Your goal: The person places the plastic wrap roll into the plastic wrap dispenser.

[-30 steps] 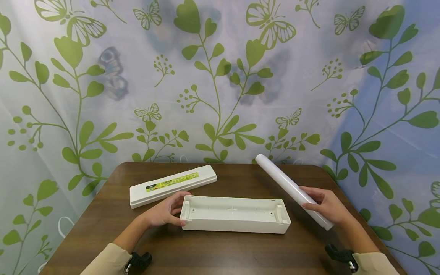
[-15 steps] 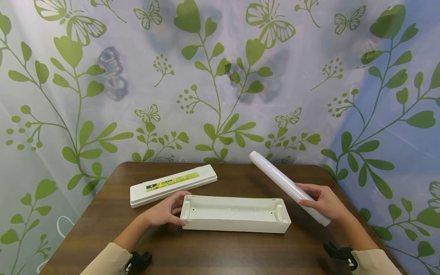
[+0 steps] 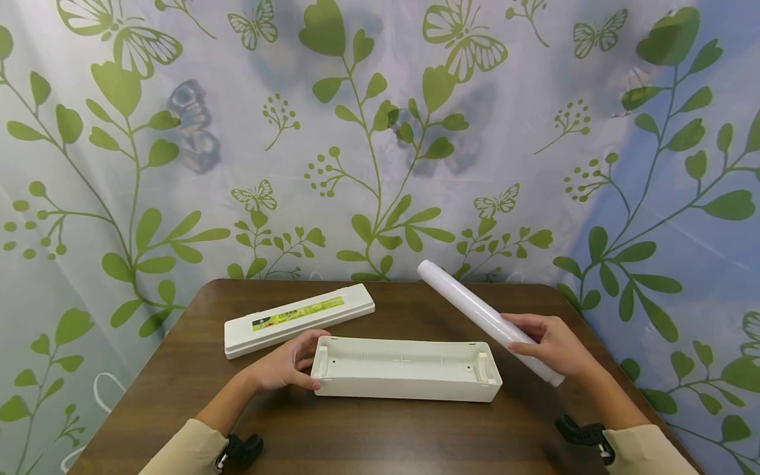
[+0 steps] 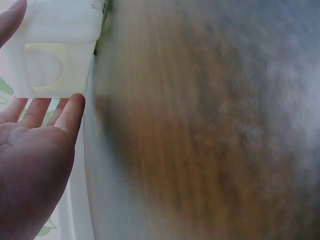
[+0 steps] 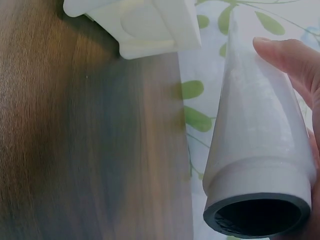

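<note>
My left hand (image 3: pixel 284 366) grips the left end of a long white open-topped dispenser box (image 3: pixel 406 389), thumb at the front and fingers behind. The box's end wall (image 4: pixel 75 30) shows between thumb and fingers in the left wrist view. My right hand (image 3: pixel 553 344) holds a roll of cling film (image 3: pixel 469 302), thumb and fingers around its near part. The roll slants above the table to the right of the box, far end raised. In the right wrist view the hollow core of the roll (image 5: pixel 255 130) faces the camera. The box interior holds nothing visible.
A white lid (image 3: pixel 237 335) with a yellow-green label lies slanted behind the box at the left. Everything sits on a brown wooden table (image 3: pixel 380 439). A curtain (image 3: pixel 380 165) with green leaves and butterflies hangs right behind the table.
My right hand has carried the cling film roll leftward and slightly up, nearer the box. The left hand, the box and the lid have stayed in place.
</note>
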`<state>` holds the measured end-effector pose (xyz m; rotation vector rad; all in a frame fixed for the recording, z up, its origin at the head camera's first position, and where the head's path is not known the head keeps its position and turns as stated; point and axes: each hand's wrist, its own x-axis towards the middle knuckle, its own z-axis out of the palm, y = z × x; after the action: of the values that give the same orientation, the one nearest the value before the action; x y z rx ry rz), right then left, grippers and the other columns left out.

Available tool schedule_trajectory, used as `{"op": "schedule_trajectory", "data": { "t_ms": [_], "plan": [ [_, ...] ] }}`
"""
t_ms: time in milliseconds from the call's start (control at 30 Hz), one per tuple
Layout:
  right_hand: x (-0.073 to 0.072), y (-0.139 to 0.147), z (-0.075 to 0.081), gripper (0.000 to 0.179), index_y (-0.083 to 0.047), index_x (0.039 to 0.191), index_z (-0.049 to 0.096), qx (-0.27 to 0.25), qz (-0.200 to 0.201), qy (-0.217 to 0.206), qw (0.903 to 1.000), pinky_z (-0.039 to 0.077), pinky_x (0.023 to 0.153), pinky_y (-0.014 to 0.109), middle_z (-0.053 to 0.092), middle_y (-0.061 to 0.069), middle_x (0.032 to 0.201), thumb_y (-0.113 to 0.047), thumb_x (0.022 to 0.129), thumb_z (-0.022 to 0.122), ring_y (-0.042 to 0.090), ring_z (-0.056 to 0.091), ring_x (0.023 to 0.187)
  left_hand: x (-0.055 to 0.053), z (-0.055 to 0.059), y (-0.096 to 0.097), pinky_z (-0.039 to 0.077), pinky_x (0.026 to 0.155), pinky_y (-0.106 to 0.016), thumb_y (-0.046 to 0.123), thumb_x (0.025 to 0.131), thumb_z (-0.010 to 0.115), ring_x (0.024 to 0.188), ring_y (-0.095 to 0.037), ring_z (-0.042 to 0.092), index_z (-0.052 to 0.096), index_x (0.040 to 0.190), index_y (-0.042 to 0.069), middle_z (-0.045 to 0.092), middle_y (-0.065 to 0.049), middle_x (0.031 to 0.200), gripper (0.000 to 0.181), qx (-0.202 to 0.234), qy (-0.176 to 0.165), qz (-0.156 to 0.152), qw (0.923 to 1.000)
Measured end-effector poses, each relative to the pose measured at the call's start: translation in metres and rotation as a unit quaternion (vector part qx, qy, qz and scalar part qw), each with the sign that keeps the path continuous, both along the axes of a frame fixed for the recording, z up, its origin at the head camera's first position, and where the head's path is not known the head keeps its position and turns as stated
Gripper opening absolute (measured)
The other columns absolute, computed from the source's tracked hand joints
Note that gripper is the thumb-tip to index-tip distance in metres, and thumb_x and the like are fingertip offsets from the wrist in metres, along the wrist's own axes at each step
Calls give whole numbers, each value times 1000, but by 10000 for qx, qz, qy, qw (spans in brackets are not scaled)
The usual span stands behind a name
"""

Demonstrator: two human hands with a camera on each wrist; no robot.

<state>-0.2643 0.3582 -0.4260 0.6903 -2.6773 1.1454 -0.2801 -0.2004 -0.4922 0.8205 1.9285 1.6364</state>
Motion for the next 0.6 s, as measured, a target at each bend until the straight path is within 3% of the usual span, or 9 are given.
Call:
{"op": "schedule_trajectory", "data": {
  "t_ms": [600],
  "plan": [
    [-5, -13, -1, 52, -1, 131, 67, -299, 347, -196, 9988, 57, 71, 24, 72, 24, 121, -13, 84, 85, 8, 70, 94, 1, 3, 1, 53, 101, -32, 3, 83, 83, 141, -47, 40, 25, 154, 5, 35, -29, 154, 92, -20, -34, 3, 10000]
  ]
}}
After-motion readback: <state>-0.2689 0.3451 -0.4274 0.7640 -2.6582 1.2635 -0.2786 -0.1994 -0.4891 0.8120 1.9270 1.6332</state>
